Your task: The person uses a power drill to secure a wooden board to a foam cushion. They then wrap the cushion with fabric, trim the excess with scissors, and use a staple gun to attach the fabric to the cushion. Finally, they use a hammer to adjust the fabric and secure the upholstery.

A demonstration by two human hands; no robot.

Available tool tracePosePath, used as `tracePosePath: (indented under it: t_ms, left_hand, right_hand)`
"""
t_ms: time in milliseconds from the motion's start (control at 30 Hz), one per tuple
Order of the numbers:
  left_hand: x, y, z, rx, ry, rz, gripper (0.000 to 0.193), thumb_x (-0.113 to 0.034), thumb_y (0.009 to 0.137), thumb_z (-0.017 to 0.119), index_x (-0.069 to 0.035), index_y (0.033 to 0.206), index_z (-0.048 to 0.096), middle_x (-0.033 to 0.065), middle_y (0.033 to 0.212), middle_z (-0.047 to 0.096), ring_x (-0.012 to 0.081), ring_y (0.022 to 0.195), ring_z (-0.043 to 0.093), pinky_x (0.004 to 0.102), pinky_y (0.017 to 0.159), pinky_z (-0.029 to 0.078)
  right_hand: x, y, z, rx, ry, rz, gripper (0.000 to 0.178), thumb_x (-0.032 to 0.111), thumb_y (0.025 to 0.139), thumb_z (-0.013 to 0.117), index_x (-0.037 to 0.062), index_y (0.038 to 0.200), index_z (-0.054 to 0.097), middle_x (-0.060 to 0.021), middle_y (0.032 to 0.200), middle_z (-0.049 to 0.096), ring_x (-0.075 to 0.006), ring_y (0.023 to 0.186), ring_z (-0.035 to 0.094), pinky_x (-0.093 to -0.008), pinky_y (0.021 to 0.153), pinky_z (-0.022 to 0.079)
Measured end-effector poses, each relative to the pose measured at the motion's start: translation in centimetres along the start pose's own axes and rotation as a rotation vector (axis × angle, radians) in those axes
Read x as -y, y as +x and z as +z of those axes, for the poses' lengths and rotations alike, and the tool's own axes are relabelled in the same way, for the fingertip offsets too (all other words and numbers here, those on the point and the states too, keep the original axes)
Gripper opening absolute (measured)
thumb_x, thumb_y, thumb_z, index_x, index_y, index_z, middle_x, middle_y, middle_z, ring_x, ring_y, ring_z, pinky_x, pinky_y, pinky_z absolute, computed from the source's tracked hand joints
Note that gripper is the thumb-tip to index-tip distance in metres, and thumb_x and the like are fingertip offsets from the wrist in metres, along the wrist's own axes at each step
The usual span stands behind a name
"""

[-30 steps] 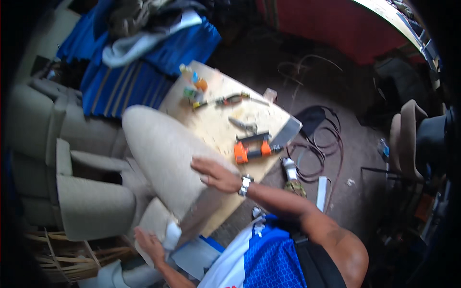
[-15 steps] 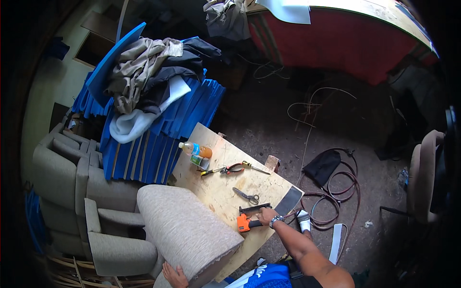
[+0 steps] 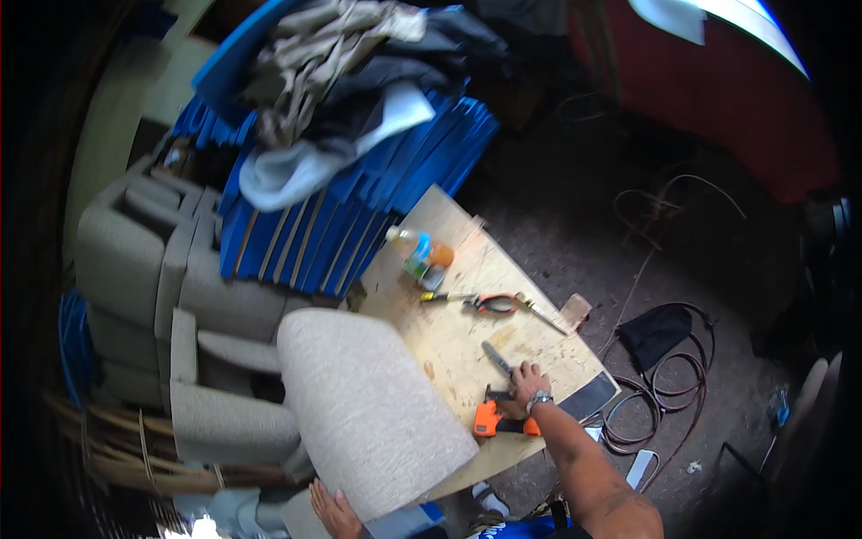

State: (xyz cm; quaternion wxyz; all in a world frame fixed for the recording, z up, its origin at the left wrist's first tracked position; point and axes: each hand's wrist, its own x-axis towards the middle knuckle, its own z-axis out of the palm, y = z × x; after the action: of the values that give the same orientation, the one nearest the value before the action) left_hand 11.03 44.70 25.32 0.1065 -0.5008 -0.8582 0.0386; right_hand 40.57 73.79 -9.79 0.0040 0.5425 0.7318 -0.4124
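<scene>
My right hand is over the handles of the scissors on the plywood tabletop, its fingers closed around them. The blades point away to the upper left; the handles are mostly hidden. Just below that hand lies an orange and black staple gun, apart from my grip. My left hand rests with stretched fingers against the near lower end of a beige upholstered cushion piece. This rounded piece leans over the left side of the table.
On the plywood table are pliers, screwdrivers and a bottle. Blue foam sheets with cloth are stacked beyond. Beige sofa parts stand left. A coiled hose and black bag lie on the floor, right.
My right hand has left the staple gun and moved to the scissors. My left hand stays at the cushion piece. The view has shifted, so the table appears farther right.
</scene>
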Motion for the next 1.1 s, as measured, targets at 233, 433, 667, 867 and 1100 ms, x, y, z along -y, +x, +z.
tracePosePath:
  t_ms: [233, 433, 667, 867, 1100]
  left_hand:
    - [-3.6, 1.9, -2.5, -0.038, -0.045, -0.119, 0.052, -0.018, 0.099, 0.048, 0.006, 0.145, 0.044, 0.0241, 0.149, 0.048, 0.0427, 0.141, 0.04, 0.0509, 0.119, 0.027]
    - [-1.7, 0.9, -1.2, -0.447, -0.764, -0.179, 0.047, -0.03, 0.108, 0.039, 0.004, 0.142, 0.044, 0.0259, 0.138, 0.055, 0.0373, 0.13, 0.054, 0.0487, 0.113, 0.038]
    - [8.8, -4.2, -4.9, -0.366, -1.96, -0.382, 0.058, -0.05, 0.108, 0.04, 0.001, 0.134, 0.052, 0.0199, 0.121, 0.064, 0.0309, 0.114, 0.062, 0.0464, 0.105, 0.046]
    - [8.0, -3.0, -9.8, -0.066, -0.855, 0.047, 0.044, -0.032, 0.083, 0.08, -0.003, 0.114, 0.067, 0.0105, 0.106, 0.065, 0.0257, 0.1, 0.063, 0.0409, 0.092, 0.051]
    - [7.2, -0.4, -6.8, -0.003, -0.514, 0.502, 0.035, -0.03, 0.076, 0.083, -0.01, 0.103, 0.073, 0.0015, 0.107, 0.065, 0.0226, 0.102, 0.061, 0.0406, 0.09, 0.05]
  right_hand:
    - [0.3, 4.8, 1.4, -0.037, -0.069, 0.094, 0.043, 0.017, 0.086, 0.062, 0.0075, 0.127, 0.054, -0.0195, 0.135, 0.054, -0.0395, 0.122, 0.055, -0.0542, 0.092, 0.052]
    - [-4.5, 9.4, 3.3, 0.069, -0.155, 0.173, 0.036, 0.035, 0.093, 0.058, 0.0031, 0.107, 0.069, -0.0254, 0.108, 0.07, -0.0425, 0.103, 0.068, -0.0501, 0.09, 0.055]
    - [-4.0, 2.9, 1.2, -0.012, 0.167, 0.03, 0.034, 0.04, 0.092, 0.064, 0.0057, 0.093, 0.07, -0.0142, 0.082, 0.073, -0.0291, 0.076, 0.069, -0.0416, 0.069, 0.051]
    - [-1.6, -10.0, 2.4, 0.018, 0.541, 0.278, 0.027, 0.029, 0.094, 0.07, 0.0056, 0.081, 0.065, -0.0015, 0.065, 0.061, -0.011, 0.054, 0.052, -0.0282, 0.053, 0.043]
    - [-2.1, -26.3, 8.8, -0.443, 0.567, 0.142, 0.036, 0.041, 0.098, 0.065, 0.0093, 0.081, 0.06, 0.0022, 0.064, 0.054, -0.0079, 0.045, 0.043, -0.0264, 0.04, 0.033]
